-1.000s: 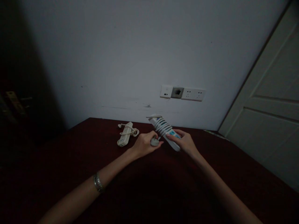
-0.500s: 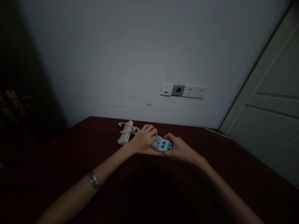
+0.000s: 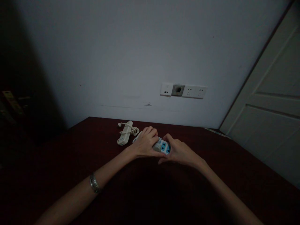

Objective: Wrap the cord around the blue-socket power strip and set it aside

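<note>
A white power strip (image 3: 165, 146) with blue socket faces lies between my two hands over the dark red table. My left hand (image 3: 147, 142) wraps over its left part, where a pale grey cord or plug shows under the fingers. Around its right end curl the thumb and fingers of my right hand (image 3: 179, 150). My palms hide much of the strip. White cord loops peek out behind my left hand. Left of that hand, a second white power strip (image 3: 125, 133) rests on the table with its cord wound around it.
The dark red tabletop (image 3: 105, 156) runs back to a pale wall. Wall sockets (image 3: 194, 92) and a grey outlet plate (image 3: 177, 90) are set above it. A white panelled door (image 3: 274, 103) stands at the right. A dark door with a brass handle (image 3: 14, 101) is at the left.
The held power strip has shifted slightly left and tilted down at its right end. My right hand has moved a little left along it, its thumb lower. The other strip stays put.
</note>
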A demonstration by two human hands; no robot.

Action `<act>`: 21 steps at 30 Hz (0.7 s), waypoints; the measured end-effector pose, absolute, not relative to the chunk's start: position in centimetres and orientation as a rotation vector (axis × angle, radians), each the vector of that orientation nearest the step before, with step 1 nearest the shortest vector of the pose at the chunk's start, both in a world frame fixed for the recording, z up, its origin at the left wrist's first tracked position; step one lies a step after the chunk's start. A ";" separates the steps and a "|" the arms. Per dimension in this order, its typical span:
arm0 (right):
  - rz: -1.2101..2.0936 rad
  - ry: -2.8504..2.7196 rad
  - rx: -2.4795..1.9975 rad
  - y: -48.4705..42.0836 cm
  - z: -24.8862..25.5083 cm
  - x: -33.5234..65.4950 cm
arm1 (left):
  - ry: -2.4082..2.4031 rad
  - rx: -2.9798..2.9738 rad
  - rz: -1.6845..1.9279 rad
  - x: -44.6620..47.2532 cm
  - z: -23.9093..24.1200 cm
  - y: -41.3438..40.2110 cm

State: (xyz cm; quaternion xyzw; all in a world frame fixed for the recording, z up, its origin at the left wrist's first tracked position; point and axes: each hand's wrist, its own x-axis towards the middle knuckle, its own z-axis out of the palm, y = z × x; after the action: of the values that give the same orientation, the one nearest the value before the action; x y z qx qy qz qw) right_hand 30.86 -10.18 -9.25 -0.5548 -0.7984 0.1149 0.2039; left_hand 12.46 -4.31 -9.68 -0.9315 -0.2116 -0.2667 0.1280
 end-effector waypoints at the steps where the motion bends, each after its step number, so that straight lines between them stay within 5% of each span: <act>1: 0.284 -2.235 -1.563 -10.3 -9.3 30.7 | -0.653 -2.709 -0.771 12.6 -9.7 -4.6; 13: 0.205 -2.195 -1.596 -9.8 -10.3 30.3 | -0.778 -2.769 -0.667 12.8 -8.8 -5.5; 21: 0.354 -2.111 -1.515 -9.6 -10.1 30.8 | -1.073 -3.186 -1.039 9.6 -8.6 -0.3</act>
State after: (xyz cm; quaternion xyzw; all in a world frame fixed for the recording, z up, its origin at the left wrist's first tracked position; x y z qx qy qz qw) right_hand 30.79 -9.57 -10.07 -0.5582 -0.7782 0.1303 0.2566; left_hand 9.58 -0.34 -8.57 -0.8894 -0.2995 -0.2902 -0.1873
